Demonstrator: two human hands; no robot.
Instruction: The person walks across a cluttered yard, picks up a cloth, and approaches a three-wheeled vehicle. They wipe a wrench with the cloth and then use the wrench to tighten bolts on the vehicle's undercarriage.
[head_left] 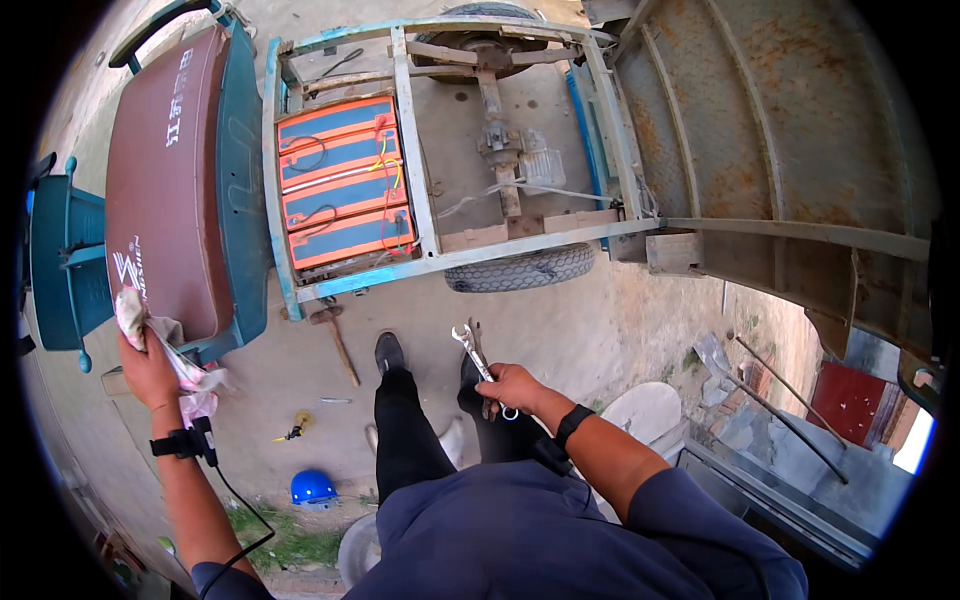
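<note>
The cargo bed (740,110) stands raised at upper right and the batteries (340,212) lie exposed at upper left; access appears complete, but the work remaining cannot be determined. The left hand (150,375), at left, bunches a cloth (188,375) in curled fingers at the brown seat's (165,200) lower end. The right hand (515,388), near centre, grips a wrench (477,358) clear of any fastener.

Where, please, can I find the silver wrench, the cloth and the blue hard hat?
Silver wrench (477,358): head view, on its shaft.
Cloth (190,376): head view, on its hanging part.
Blue hard hat (312,487): head view, on its shell.
</note>
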